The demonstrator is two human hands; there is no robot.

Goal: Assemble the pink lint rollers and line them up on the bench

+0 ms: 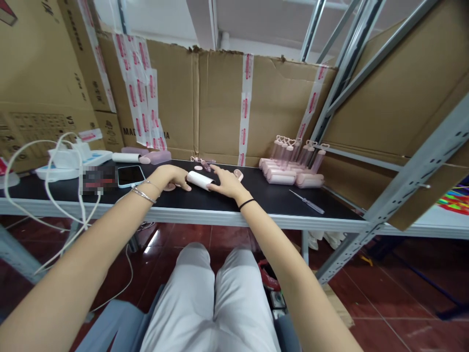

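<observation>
A white roller [200, 180] lies on its side on the black tabletop [264, 198], between my two hands. My left hand [172, 174] rests palm down at its left end, fingers curled over and touching it. My right hand [227, 182] is at its right end, fingers spread, index finger stretched out along the table behind it. A small pink round cap [169, 187] lies under my left hand, and another pink piece [239, 174] lies just right of my right hand. Small pink parts [201, 164] lie just behind the roller.
A heap of pink rollers with heart-shaped handles [291, 164] stands at the back right. A thin screwdriver [307, 201] lies right of them. A phone [130, 175], a white roller [126, 157], a pink case [157, 157] and a power strip with white cables [73, 159] are at the left. Cardboard walls and a metal shelf frame [399, 190] close in the bench.
</observation>
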